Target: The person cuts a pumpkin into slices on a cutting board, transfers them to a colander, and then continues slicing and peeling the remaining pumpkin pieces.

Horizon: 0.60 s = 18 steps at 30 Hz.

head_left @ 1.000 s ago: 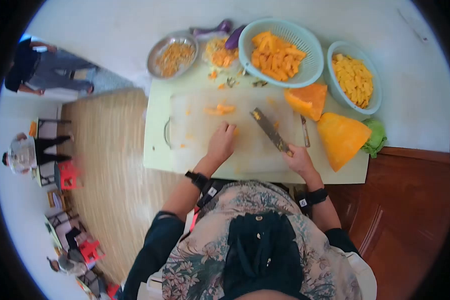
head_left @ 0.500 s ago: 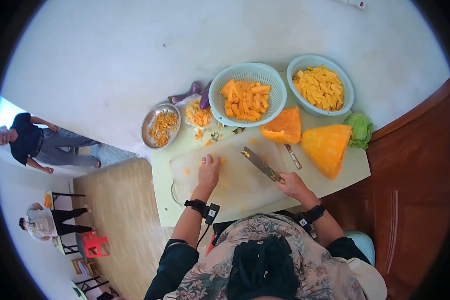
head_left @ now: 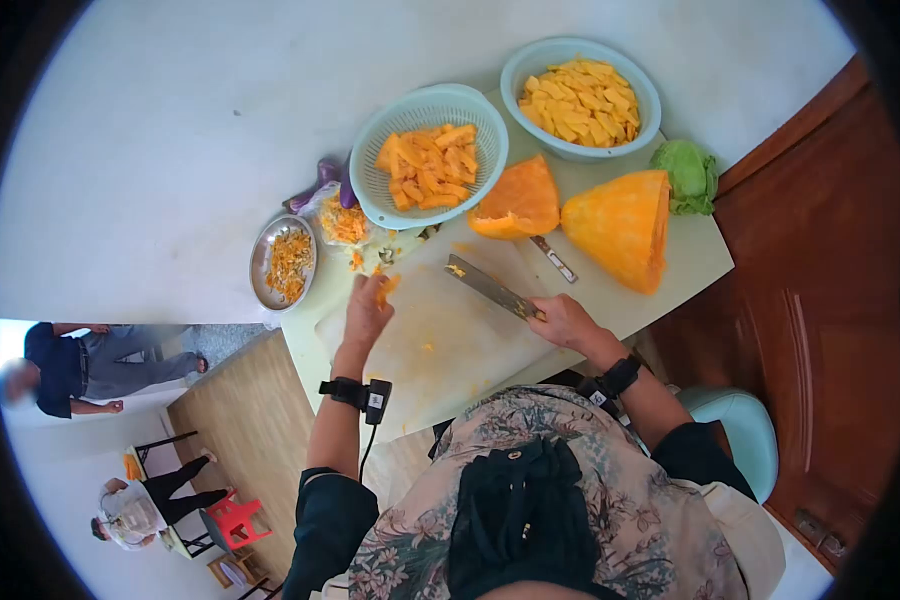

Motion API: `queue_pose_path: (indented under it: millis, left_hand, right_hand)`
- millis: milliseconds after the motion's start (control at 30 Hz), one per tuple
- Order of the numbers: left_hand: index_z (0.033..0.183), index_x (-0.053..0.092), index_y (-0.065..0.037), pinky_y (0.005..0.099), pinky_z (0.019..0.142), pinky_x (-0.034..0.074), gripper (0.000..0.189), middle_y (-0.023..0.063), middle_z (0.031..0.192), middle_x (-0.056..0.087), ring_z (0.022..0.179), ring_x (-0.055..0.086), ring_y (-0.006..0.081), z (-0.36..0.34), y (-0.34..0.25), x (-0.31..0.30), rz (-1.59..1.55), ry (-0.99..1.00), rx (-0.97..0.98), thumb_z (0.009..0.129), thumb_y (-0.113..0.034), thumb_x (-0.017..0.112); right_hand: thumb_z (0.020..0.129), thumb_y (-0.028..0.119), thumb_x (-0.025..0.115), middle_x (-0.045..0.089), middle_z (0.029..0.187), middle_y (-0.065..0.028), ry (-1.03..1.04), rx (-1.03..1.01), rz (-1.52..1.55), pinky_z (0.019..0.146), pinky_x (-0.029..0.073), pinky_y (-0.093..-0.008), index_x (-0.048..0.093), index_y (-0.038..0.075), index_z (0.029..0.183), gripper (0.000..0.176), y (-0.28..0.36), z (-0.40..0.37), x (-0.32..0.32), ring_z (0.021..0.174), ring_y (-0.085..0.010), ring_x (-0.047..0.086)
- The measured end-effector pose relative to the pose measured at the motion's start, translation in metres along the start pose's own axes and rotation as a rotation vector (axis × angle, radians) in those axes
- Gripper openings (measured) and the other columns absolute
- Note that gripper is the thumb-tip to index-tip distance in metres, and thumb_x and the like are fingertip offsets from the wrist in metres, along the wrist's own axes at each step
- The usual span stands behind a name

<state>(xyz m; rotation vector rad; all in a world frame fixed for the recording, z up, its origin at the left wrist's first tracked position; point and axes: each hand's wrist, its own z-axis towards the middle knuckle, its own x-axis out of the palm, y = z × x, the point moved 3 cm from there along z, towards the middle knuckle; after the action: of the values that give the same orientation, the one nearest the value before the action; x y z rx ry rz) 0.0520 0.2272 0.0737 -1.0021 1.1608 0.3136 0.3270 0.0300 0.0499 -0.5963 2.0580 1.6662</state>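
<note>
My right hand [head_left: 566, 322] is wrapped round the handle of a kitchen knife [head_left: 490, 287], with yellow bits stuck to its blade. The blade slants over the white cutting board [head_left: 450, 350]. At the board's far left edge, the closed fingers of my left hand [head_left: 368, 312] hold orange pumpkin scraps [head_left: 389, 288]. Just beyond that hand are a bag of pumpkin shreds [head_left: 344, 223] and a metal bowl [head_left: 257, 268] with seeds and pulp. A cut pumpkin piece [head_left: 518, 198] and a larger peeled pumpkin piece [head_left: 618, 232] lie past the knife.
A pale blue colander [head_left: 370, 190] holds pumpkin strips; another blue basin [head_left: 513, 85] holds yellow pieces. Eggplants [head_left: 315, 185], a peeler [head_left: 554, 259] and a green cabbage [head_left: 686, 178] lie around the board. Two people stand far left, near a red stool [head_left: 235, 520].
My left hand has moved left toward the board's far edge and now has orange scraps in its fingers. The knife stays in my right hand. The camera view has turned and shifted.
</note>
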Motion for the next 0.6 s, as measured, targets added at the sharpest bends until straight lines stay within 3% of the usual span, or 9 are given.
queue_pose_path:
  millis: [133,233,333,400,467,600]
  left_hand:
    - [0.114,0.050,-0.004,0.0399,0.087,0.043,0.053,0.0171,0.106,0.047,0.099,0.049,0.0348,0.063,-0.047,-0.060,0.088,-0.256,0.126,0.062,0.001,0.062]
    - [0.124,0.045,-0.005,0.0401,0.091,0.042,0.063,0.0170,0.119,0.042,0.110,0.045,0.0354,0.106,-0.095,-0.086,0.049,-0.438,0.272,0.065,-0.003,0.066]
    - [0.121,0.047,-0.005,0.0393,0.090,0.043,0.057,0.0167,0.119,0.046,0.110,0.046,0.0342,0.122,-0.142,-0.078,0.053,-0.459,0.352,0.068,-0.005,0.067]
    - [0.120,0.050,-0.007,0.0382,0.087,0.045,0.053,0.0157,0.113,0.052,0.105,0.051,0.0324,0.124,-0.162,-0.049,0.000,-0.278,0.552,0.070,-0.004,0.065]
    - [0.119,0.051,-0.009,0.0374,0.085,0.046,0.051,0.0152,0.109,0.056,0.100,0.054,0.0315,0.123,-0.174,-0.013,-0.065,0.067,0.594,0.071,-0.005,0.066]
    - [0.115,0.053,-0.009,0.0402,0.079,0.048,0.046,0.0143,0.105,0.058,0.094,0.057,0.0327,0.122,-0.178,0.041,0.017,0.231,0.652,0.071,-0.011,0.067]
  right_hand:
    - [0.074,0.020,0.054,0.060,0.072,-0.0203,0.016,-0.003,-0.015,0.063,0.048,-0.0408,0.061,0.009,0.105,0.034,0.005,0.000,-0.002,0.068,-0.0363,0.060]
    - [0.074,0.020,0.053,0.061,0.075,-0.0198,0.017,-0.014,-0.004,0.067,0.048,-0.0439,0.061,0.011,0.108,0.036,0.004,0.001,-0.001,0.072,-0.0372,0.060]
    - [0.074,0.020,0.052,0.062,0.076,-0.0198,0.014,-0.051,-0.014,0.066,0.048,-0.0439,0.060,0.011,0.108,0.036,0.005,0.001,-0.003,0.072,-0.0371,0.060]
    - [0.074,0.019,0.051,0.062,0.077,-0.0196,0.026,-0.051,-0.017,0.066,0.048,-0.0441,0.060,0.010,0.108,0.036,0.003,0.003,0.002,0.073,-0.0370,0.060]
    - [0.074,0.019,0.051,0.062,0.078,-0.0194,0.036,-0.053,-0.021,0.067,0.048,-0.0442,0.060,0.010,0.108,0.036,0.003,0.000,0.002,0.073,-0.0368,0.060]
    - [0.075,0.019,0.051,0.062,0.082,-0.0183,0.064,-0.149,-0.144,0.068,0.048,-0.0441,0.059,0.011,0.109,0.036,0.018,-0.021,-0.011,0.077,-0.0356,0.060]
